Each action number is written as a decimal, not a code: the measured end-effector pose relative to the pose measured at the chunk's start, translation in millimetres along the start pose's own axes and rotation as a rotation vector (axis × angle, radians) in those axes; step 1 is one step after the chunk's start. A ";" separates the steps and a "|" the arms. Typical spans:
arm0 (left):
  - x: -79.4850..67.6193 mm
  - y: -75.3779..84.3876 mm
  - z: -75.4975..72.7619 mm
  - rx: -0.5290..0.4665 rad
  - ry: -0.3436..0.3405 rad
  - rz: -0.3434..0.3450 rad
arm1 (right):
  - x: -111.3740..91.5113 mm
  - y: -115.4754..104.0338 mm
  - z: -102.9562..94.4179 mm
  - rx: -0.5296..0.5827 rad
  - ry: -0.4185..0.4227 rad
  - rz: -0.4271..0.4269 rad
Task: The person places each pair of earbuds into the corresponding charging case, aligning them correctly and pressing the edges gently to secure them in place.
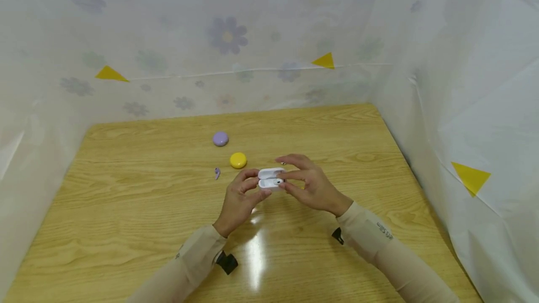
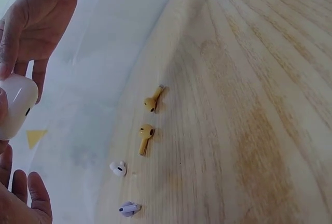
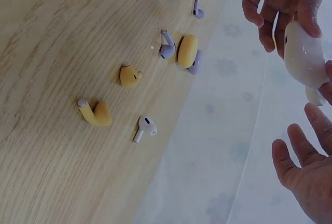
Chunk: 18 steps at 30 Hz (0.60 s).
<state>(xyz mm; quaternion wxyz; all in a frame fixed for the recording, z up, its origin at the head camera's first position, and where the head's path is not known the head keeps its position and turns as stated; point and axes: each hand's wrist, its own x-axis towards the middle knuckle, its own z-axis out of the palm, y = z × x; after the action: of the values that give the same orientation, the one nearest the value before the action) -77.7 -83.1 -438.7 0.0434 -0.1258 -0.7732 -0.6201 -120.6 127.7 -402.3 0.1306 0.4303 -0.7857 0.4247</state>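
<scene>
Centre of the head frame, above the table (image 1: 139, 209): white case (image 1: 268, 187), lid raised. Left hand (image 1: 239, 199) pinches its left end; right hand (image 1: 315, 186) meets the right end, pinch uncertain. Likely light, stiff, slick; best held by the ends.

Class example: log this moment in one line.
left hand: holds open white case; right hand: touches case's right end; table: yellow case, purple case, loose earbuds

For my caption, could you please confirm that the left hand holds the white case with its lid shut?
Not quite: the lid is open, as the head view shows. The left hand does hold the white case.
</scene>
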 end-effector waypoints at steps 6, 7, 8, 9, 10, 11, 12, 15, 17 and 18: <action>-1.4 0.1 -0.1 -0.009 0.008 -0.010 | -1.1 -2.5 -3.7 -0.015 -0.058 0.021; -1.1 -0.1 0.0 -0.013 0.008 -0.009 | -1.0 -2.9 -4.2 -0.024 -0.055 0.020; -0.8 -0.1 0.0 -0.020 0.008 -0.011 | -1.0 -3.1 -4.5 -0.032 -0.048 0.018; -0.3 -0.5 0.0 -0.024 0.010 -0.010 | -0.7 -3.4 -4.7 -0.037 -0.038 0.017; 0.3 -0.6 -0.1 -0.030 0.012 -0.014 | -0.5 -3.6 -4.9 -0.039 -0.026 0.014; 0.9 -0.6 -0.2 -0.039 0.016 -0.021 | -0.3 -3.5 -4.9 -0.040 -0.015 0.010; 1.5 -0.8 -0.3 -0.039 0.021 -0.026 | -0.3 -3.1 -4.8 -0.034 -0.006 0.009; 3.0 -1.4 -0.5 -0.034 0.036 -0.040 | -0.3 -2.2 -4.6 -0.016 0.003 0.007; 3.2 -2.3 -0.4 -0.034 0.039 -0.043 | -0.9 -1.2 -4.1 -0.012 0.002 0.006; 3.0 -2.8 -0.3 -0.035 0.039 -0.042 | -1.1 -1.1 -3.9 -0.013 0.002 0.006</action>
<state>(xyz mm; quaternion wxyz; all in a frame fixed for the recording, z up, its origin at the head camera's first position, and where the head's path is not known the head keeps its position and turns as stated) -81.4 -83.5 -440.6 0.0431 -0.0981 -0.7637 -0.6366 -119.7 131.1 -400.0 0.1329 0.4269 -0.7895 0.4205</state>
